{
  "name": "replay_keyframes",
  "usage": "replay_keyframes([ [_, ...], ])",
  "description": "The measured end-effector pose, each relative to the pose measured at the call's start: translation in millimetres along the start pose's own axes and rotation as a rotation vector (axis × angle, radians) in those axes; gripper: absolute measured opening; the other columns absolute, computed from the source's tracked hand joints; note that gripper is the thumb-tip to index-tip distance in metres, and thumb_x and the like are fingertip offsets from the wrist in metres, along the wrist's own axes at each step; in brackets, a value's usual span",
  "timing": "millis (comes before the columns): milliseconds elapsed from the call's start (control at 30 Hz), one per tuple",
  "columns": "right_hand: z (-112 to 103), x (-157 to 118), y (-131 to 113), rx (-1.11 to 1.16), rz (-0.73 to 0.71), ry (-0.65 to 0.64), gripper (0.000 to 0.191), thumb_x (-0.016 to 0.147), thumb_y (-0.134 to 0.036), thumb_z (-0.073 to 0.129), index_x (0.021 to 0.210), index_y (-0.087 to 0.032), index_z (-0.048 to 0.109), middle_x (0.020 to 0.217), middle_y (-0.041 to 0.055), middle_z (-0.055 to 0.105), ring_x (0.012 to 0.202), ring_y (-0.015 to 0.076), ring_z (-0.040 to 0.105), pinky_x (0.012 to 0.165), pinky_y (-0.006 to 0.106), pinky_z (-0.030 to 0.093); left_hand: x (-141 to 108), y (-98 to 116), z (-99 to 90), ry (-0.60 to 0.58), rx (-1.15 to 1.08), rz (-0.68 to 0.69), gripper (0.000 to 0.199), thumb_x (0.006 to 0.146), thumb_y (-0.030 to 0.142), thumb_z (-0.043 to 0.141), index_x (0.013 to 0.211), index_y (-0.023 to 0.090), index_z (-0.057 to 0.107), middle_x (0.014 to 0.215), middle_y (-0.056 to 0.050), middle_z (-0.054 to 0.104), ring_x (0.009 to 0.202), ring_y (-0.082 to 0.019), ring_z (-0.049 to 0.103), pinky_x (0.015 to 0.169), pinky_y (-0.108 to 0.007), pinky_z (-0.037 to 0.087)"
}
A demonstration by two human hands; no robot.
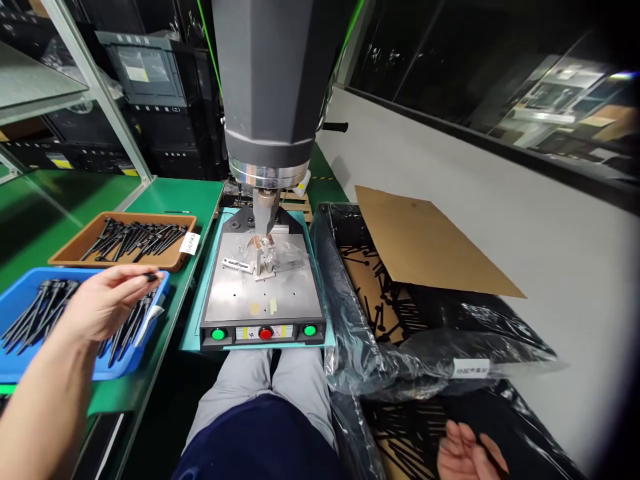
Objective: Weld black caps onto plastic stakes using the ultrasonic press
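My left hand (107, 300) is over the blue tray (25, 368), its fingers pinched on a small black part (150, 277). Black rods with thicker heads (47, 310) lie in that tray. At the lower right, my right hand (473, 457) is above a plastic-lined box (367, 445) of black rods; its fingers are partly curled and blurred, and whether they hold anything is unclear. Between my hands, a press machine (270, 87) stands over a metal plate (265, 297) with a small fixture (263, 260) wrapped in clear film.
An orange tray (70, 250) of black parts sits on the green table (173, 193). To the right, cardboard (440, 247) leans over another lined box (345, 320). Green buttons (218, 334) and a red one (265, 333) line the machine's front. A metal post (100, 93) rises at left.
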State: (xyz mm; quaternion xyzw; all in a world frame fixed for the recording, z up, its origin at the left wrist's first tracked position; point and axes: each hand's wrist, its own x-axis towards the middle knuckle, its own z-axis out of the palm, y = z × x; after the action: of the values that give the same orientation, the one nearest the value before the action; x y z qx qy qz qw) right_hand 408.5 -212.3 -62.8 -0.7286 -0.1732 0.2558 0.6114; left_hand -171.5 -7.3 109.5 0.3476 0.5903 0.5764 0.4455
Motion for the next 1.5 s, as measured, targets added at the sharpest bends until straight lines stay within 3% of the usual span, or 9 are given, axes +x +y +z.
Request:
replay_keyframes([
  [67, 24, -11, -22, -0.004, -0.009, -0.135, 0.031, 0.077, -0.067, 0.055, 0.096, -0.045, 0.065, 0.074, 0.0142, 0.062, 0.083, 0.0326, 0.071, 0.066, 0.053, 0.048, 3, -7, 28.5, -0.131, -0.066, -0.014, 0.043, 0.049, 0.035, 0.091, 0.081, 0.014, 0.072, 0.086, -0.006, 0.075, 0.086, -0.022, 0.069, 0.097, -0.044, 0.053],
  [133, 61, -26, -43, -0.119, -0.051, -0.384, 0.042, 0.078, -0.073, 0.050, 0.081, -0.035, 0.068, 0.059, 0.0109, 0.055, 0.069, 0.0315, 0.067, 0.061, 0.049, 0.048, 3, -18, 55.4, -0.243, -0.147, -0.027, 0.038, 0.051, 0.030, 0.091, 0.080, 0.014, 0.073, 0.084, -0.007, 0.074, 0.083, -0.022, 0.070, 0.091, -0.041, 0.057],
  [267, 155, -65, -72, -0.367, -0.329, -0.749, 0.043, 0.084, -0.062, 0.055, 0.075, -0.022, 0.070, 0.087, 0.0135, 0.068, 0.093, 0.0301, 0.064, 0.087, 0.044, 0.050, -7, -44, 103.4, -0.357, -0.287, -0.066, 0.032, 0.051, 0.025, 0.090, 0.077, 0.016, 0.074, 0.087, -0.008, 0.074, 0.078, -0.020, 0.070, 0.075, -0.034, 0.060],
  [367, 214, -97, -78, -0.247, -0.312, -1.041, 0.037, 0.089, -0.052, 0.052, 0.086, -0.019, 0.069, 0.077, 0.0071, 0.067, 0.074, 0.0212, 0.065, 0.074, 0.035, 0.053, -22, -61, 127.8, -0.428, -0.340, -0.089, 0.028, 0.054, 0.025, 0.089, 0.077, 0.018, 0.074, 0.092, -0.008, 0.074, 0.080, -0.019, 0.069, 0.077, -0.034, 0.058],
  [500, 258, -124, -76, -0.097, -0.312, -1.134, 0.036, 0.092, -0.047, 0.051, 0.104, -0.018, 0.067, 0.067, 0.0008, 0.060, 0.054, 0.0121, 0.055, 0.053, 0.023, 0.047, -40, -77, 141.8, -0.468, -0.387, -0.106, 0.026, 0.056, 0.025, 0.088, 0.077, 0.021, 0.074, 0.095, -0.005, 0.073, 0.086, -0.018, 0.068, 0.083, -0.034, 0.055],
  [833, 273, -127, -73, -0.071, -0.336, -1.083, 0.039, 0.093, -0.050, 0.048, 0.103, -0.019, 0.068, 0.067, 0.0014, 0.059, 0.054, 0.0117, 0.054, 0.048, 0.021, 0.041, -52, -98, 149.8, -0.461, -0.390, -0.117, 0.023, 0.060, 0.025, 0.086, 0.078, 0.022, 0.072, 0.099, -0.005, 0.072, 0.085, -0.017, 0.066, 0.073, -0.031, 0.053],
  [1200, 265, -117, -82, -0.085, -0.420, -1.096, 0.035, 0.094, -0.045, 0.048, 0.098, -0.017, 0.069, 0.066, 0.0001, 0.056, 0.060, 0.0117, 0.051, 0.057, 0.023, 0.042, -42, -94, 150.2, -0.539, -0.191, 0.023, 0.019, 0.063, 0.028, 0.085, 0.073, 0.018, 0.073, 0.096, -0.009, 0.072, 0.096, -0.023, 0.065, 0.089, -0.040, 0.051],
  [1400, 264, -114, -79, -0.005, -0.192, -1.236, 0.040, 0.092, -0.048, 0.051, 0.105, -0.014, 0.067, 0.060, -0.0030, 0.051, 0.049, 0.0093, 0.041, 0.048, 0.023, 0.034, -40, -89, 148.9, -0.571, -0.119, -0.022, 0.021, 0.060, 0.031, 0.086, 0.074, 0.019, 0.075, 0.092, -0.009, 0.073, 0.087, -0.023, 0.067, 0.082, -0.038, 0.052],
  [1500, 262, -111, -81, -0.070, -0.328, -1.176, 0.033, 0.093, -0.044, 0.050, 0.089, -0.015, 0.067, 0.061, -0.0019, 0.053, 0.055, 0.0107, 0.047, 0.054, 0.024, 0.037, -38, -89, 146.3, -0.604, -0.018, 0.019, 0.022, 0.064, 0.031, 0.085, 0.083, 0.021, 0.078, 0.091, -0.008, 0.074, 0.088, -0.023, 0.067, 0.083, -0.037, 0.052],
])
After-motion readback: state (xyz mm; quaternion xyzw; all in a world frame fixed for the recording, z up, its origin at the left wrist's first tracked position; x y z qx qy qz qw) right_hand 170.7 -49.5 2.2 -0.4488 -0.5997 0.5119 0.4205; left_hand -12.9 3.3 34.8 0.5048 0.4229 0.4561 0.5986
